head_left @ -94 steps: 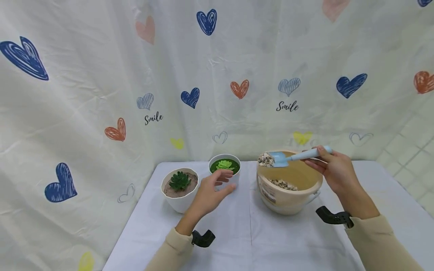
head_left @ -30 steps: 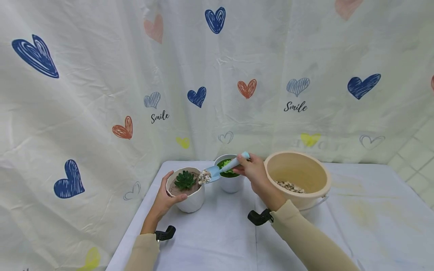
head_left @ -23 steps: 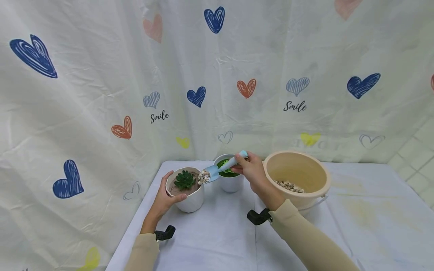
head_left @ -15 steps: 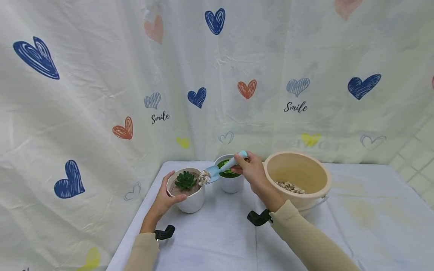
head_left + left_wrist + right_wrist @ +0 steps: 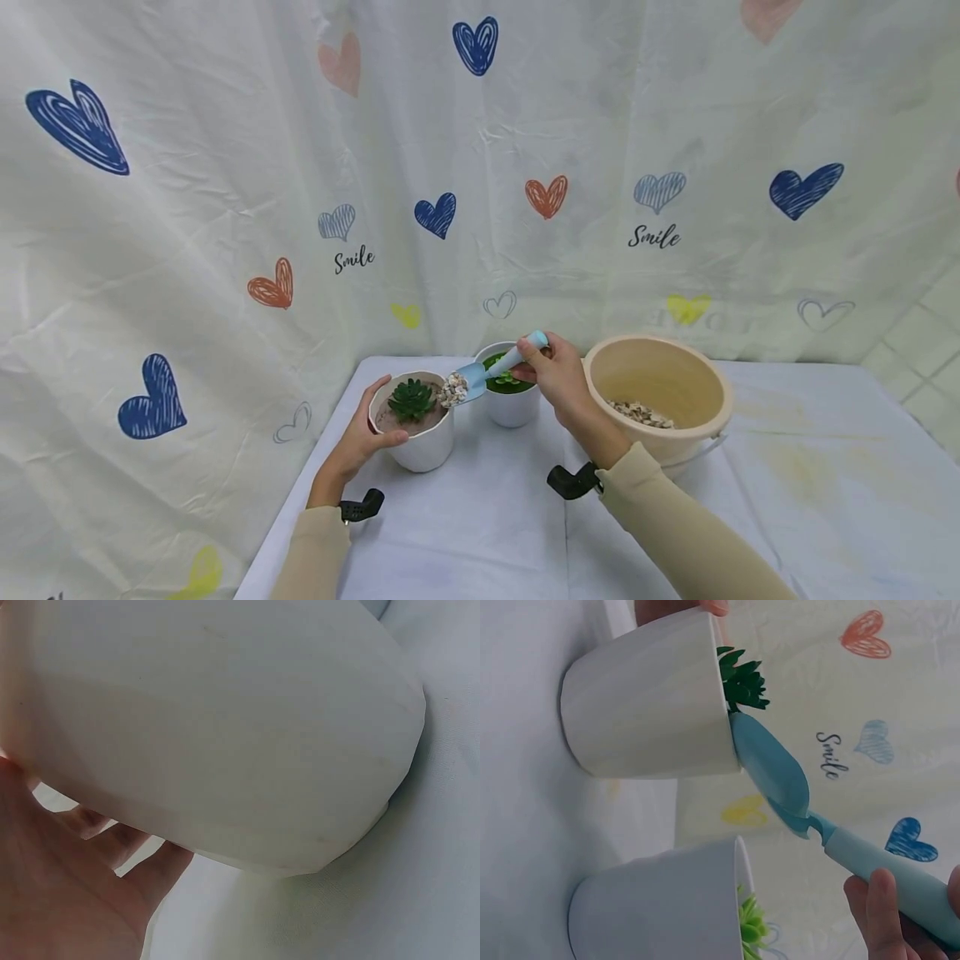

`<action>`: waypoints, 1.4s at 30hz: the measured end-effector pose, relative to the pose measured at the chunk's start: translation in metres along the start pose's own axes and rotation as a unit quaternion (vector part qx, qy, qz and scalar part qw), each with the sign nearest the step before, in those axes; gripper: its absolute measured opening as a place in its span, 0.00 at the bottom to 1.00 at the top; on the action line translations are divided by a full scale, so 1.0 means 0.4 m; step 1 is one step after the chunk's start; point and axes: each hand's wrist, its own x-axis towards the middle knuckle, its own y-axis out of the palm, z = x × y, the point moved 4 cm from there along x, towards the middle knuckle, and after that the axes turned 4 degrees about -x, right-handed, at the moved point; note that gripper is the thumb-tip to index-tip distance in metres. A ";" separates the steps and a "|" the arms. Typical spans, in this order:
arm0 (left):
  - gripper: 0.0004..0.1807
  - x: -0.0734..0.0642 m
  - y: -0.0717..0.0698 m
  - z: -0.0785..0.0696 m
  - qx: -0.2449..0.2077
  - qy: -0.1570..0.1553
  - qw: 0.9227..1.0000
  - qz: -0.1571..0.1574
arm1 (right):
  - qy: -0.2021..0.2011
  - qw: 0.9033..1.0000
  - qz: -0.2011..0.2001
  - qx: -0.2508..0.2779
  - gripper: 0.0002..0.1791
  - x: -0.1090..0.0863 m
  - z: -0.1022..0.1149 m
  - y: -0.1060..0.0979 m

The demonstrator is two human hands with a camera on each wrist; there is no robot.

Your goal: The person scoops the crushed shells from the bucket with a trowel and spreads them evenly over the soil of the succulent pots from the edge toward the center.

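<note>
In the head view my right hand (image 5: 558, 379) holds a light blue hand trowel (image 5: 471, 382) by its handle. A heap of small mixed gravel (image 5: 453, 390) lies on the blade, at the right rim of a white flowerpot (image 5: 423, 450). That pot has a dark green succulent (image 5: 411, 400) in brownish soil. My left hand (image 5: 358, 442) grips the pot's left side, its thumb along the front rim. The left wrist view shows fingers (image 5: 161, 870) against the pot wall. In the right wrist view the trowel blade (image 5: 772, 765) slants with its tip against the rim.
A second white pot (image 5: 513, 410) with a light green succulent stands behind the trowel. Right of it is a beige bucket (image 5: 712, 392) with gravel low inside and a handle. A white cloth (image 5: 495, 533) covers the table, and a heart-printed curtain (image 5: 585, 108) hangs behind.
From above the bucket, my right hand has carried the loaded trowel left to the dark green succulent's pot. My left hand has moved left and taken hold of that pot. Lately, hardly any movement.
</note>
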 end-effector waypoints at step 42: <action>0.55 -0.006 -0.020 0.012 -0.030 0.000 0.999 0.016 | -0.033 0.999 0.001 -0.007 0.14 -0.001 0.000 0.000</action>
